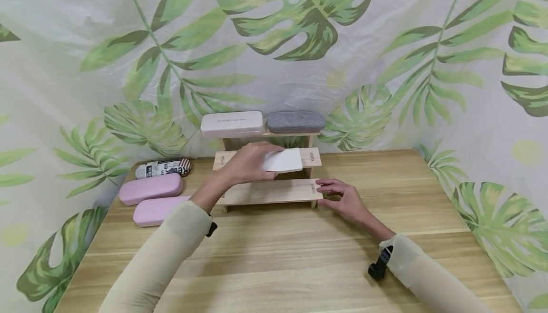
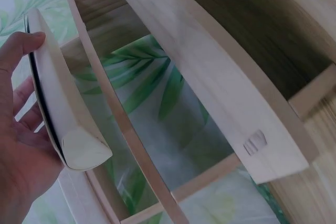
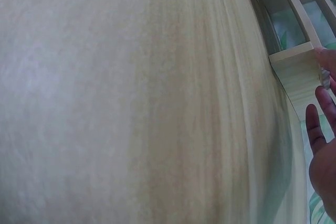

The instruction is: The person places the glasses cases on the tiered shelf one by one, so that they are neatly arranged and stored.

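Note:
A white glasses case [image 1: 283, 160] is in my left hand [image 1: 252, 161], held over the middle step of a wooden tiered rack [image 1: 269, 191]. In the left wrist view the thumb lies on one side of the case [image 2: 63, 98], with the fingers behind it; a dark seam runs along its edge. My right hand [image 1: 342, 200] grips the right end of the rack's lowest board, thumb at the front edge and fingertips at the top. The right wrist view shows only part of this hand [image 3: 324, 166] beside the board's end [image 3: 296, 64].
On the top step sit another white case [image 1: 232, 123] with lettering and a grey fabric case [image 1: 295, 121]. Left of the rack lie two pink cases [image 1: 151, 189] and a printed case [image 1: 163, 168]. The wooden table [image 1: 274, 265] meets a leaf-patterned cloth [image 1: 364, 65] behind.

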Tool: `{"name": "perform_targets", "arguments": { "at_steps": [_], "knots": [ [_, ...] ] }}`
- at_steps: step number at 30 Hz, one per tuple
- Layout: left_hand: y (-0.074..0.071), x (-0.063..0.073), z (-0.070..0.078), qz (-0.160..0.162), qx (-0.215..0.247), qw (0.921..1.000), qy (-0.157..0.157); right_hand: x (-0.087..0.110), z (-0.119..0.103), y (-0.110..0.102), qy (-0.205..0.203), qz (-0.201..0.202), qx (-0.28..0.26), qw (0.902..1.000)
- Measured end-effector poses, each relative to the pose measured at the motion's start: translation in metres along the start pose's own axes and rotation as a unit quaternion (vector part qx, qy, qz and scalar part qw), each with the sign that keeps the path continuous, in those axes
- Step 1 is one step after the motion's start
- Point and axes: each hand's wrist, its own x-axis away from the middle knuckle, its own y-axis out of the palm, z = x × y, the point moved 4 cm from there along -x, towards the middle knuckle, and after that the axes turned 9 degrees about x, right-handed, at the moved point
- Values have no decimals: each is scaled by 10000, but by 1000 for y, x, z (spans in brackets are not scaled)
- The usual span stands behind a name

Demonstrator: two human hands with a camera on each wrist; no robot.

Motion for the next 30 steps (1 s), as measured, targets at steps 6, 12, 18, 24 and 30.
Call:
{"name": "perform_targets", "arguments": {
  "at_steps": [6,12,18,24,30],
  "knots": [
    [7,-7,0,20,-120,9999,-42,0,-1,0,39,-8,-95,9999],
    [12,-17,1,-21,-246,9995,-211,1,0,0,41,39,-151,9999],
    [19,-25,2,-191,-251,9986,-423,1,0,1,86,25,-99,9999],
    [25,-31,2,-212,-346,9975,-571,1,0,0,171,-27,-81,9998],
    [30,-38,1,-265,-435,9966,-642,0,-6,0,199,-19,-103,9997]
  ]
}}
